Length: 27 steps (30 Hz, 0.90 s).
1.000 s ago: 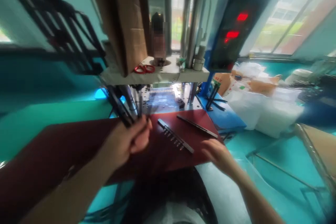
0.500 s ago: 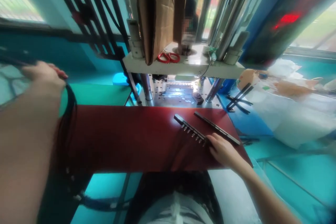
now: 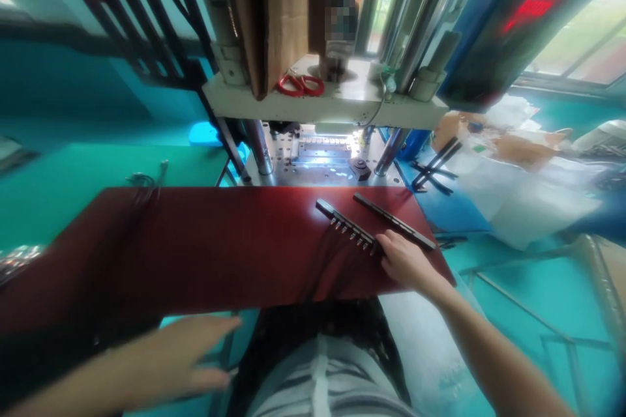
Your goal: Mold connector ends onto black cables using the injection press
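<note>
our right hand (image 3: 403, 259) touches the near end of the dark metal bar with silvery pins (image 3: 342, 218) on the red tabletop (image 3: 220, 244), beside the slim dark bar (image 3: 394, 220); whether it's clamped, we can't tell. our left hand (image 3: 176, 355) is empty, fingers apart. steadying the pinned bar looks like the step; moving it calls for a sure pinch.

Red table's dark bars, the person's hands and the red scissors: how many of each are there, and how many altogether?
Bar with pegs: 1
Bar without pegs: 1
Left hand and right hand: 2
Red scissors: 1
Total: 5
</note>
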Each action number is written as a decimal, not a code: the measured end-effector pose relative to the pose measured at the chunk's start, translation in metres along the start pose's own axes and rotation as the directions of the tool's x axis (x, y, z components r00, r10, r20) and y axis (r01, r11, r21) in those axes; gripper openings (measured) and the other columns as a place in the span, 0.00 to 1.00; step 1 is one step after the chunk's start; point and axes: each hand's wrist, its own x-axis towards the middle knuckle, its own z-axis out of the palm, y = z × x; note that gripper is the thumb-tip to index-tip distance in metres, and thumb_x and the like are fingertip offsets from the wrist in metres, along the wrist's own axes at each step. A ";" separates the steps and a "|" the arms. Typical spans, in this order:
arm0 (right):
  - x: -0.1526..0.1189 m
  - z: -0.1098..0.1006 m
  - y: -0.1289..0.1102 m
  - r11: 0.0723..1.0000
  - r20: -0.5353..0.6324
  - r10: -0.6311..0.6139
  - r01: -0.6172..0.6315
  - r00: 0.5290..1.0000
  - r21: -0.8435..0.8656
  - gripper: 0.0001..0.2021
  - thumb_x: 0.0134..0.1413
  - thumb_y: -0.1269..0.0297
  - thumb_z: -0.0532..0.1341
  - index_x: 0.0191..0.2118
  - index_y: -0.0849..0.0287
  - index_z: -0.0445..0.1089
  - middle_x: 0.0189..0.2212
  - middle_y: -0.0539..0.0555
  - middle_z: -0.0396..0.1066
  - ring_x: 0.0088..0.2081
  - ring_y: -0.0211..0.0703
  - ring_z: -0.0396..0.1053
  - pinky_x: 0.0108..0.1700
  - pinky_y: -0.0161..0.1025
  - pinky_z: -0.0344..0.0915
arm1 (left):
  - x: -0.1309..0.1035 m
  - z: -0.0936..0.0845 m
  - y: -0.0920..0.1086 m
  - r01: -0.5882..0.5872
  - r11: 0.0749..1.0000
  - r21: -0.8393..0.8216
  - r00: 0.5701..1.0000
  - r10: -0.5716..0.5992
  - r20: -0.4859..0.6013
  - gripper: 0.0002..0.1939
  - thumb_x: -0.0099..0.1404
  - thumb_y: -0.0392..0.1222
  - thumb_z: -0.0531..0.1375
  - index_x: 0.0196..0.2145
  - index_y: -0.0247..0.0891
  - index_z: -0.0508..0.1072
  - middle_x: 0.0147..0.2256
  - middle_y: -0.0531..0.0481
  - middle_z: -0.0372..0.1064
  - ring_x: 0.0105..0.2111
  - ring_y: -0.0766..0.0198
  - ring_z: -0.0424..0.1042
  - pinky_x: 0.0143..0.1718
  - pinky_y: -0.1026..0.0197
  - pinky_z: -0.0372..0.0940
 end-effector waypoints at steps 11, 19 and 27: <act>0.026 -0.033 -0.002 0.981 0.015 0.147 -0.148 0.989 0.125 0.13 0.48 0.75 0.51 0.41 0.63 0.63 0.38 0.62 0.72 0.38 0.50 0.69 0.33 0.38 0.55 | 0.047 0.082 0.097 0.172 0.671 -0.721 0.857 0.259 0.445 0.14 0.54 0.50 0.54 0.27 0.35 0.62 0.16 0.54 0.63 0.13 0.70 0.59 0.18 0.67 0.53; 0.130 -0.062 0.043 0.949 -0.185 0.217 -0.163 0.959 0.269 0.12 0.45 0.75 0.54 0.37 0.60 0.69 0.35 0.55 0.73 0.39 0.45 0.68 0.34 0.34 0.56 | 0.091 0.044 0.171 0.115 0.366 -0.924 0.853 0.440 0.280 0.16 0.54 0.52 0.58 0.29 0.34 0.65 0.17 0.55 0.61 0.14 0.72 0.58 0.15 0.68 0.55; 0.247 -0.087 0.045 0.922 -0.298 0.263 -0.148 0.918 0.358 0.11 0.59 0.63 0.56 0.43 0.62 0.67 0.40 0.54 0.69 0.38 0.40 0.68 0.39 0.41 0.67 | 0.187 -0.031 0.164 0.076 0.248 -0.966 0.900 0.399 0.174 0.13 0.57 0.48 0.57 0.30 0.33 0.64 0.18 0.54 0.60 0.14 0.71 0.59 0.17 0.66 0.55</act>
